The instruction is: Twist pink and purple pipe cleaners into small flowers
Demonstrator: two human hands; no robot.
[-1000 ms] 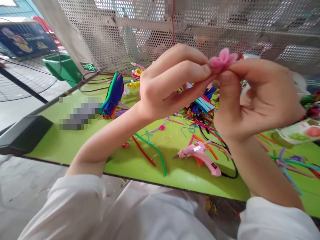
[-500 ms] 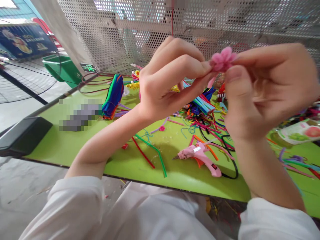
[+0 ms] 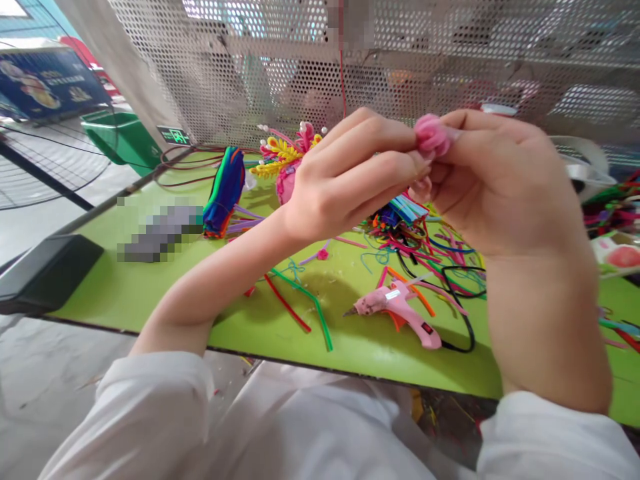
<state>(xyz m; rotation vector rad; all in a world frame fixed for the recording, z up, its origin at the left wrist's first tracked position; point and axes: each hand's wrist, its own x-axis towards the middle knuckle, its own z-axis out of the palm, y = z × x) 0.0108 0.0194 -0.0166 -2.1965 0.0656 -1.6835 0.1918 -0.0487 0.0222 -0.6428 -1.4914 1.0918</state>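
Compared with half a second ago, the pink fuzzy flower point(image 3: 431, 135) no longer shows spread petals; it now looks like a bunched ball, and it sits slightly lower, in the upper centre-right of the frame. The right hand point(image 3: 505, 187) has turned its back to the camera and curls over the flower, fingers closed on it from the right. The left hand point(image 3: 350, 177) pinches it from the left with its fingertips. With the hands lower, a yellow-and-pink ornament point(image 3: 286, 160) now shows at upper centre, behind the left wrist.

Below the hands, a pink glue gun point(image 3: 400, 308) lies on the green table point(image 3: 150, 287) at lower centre, amid loose pipe cleaners point(image 3: 300, 303). A stacked bundle of coloured pipe cleaners point(image 3: 225, 193) stands left of centre. The right forearm hides much of the table's right side.
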